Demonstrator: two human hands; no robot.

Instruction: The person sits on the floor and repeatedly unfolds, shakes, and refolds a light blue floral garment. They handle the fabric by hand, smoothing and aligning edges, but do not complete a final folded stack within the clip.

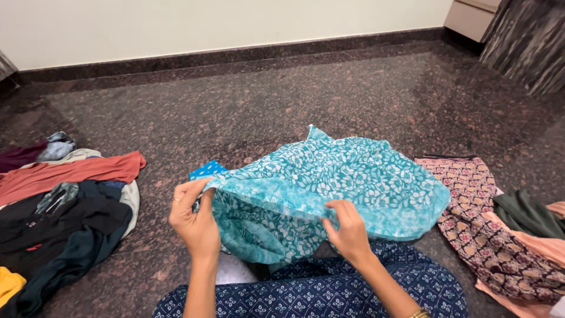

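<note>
garment: I see teal floral-print cloth (pixel 347 182), rumpled
pose: near hem lifted
place: hem between my fingers, rest spreading beyond them

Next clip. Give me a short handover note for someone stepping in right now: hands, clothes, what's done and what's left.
Left hand: pinching the near edge of the teal floral garment.
Right hand: gripping the same edge further right.
Garment lies half spread on the dark stone floor, not yet folded.
Heap of loose clothes at left; patterned and peach pieces at right. No folded stack is visible.
</note>
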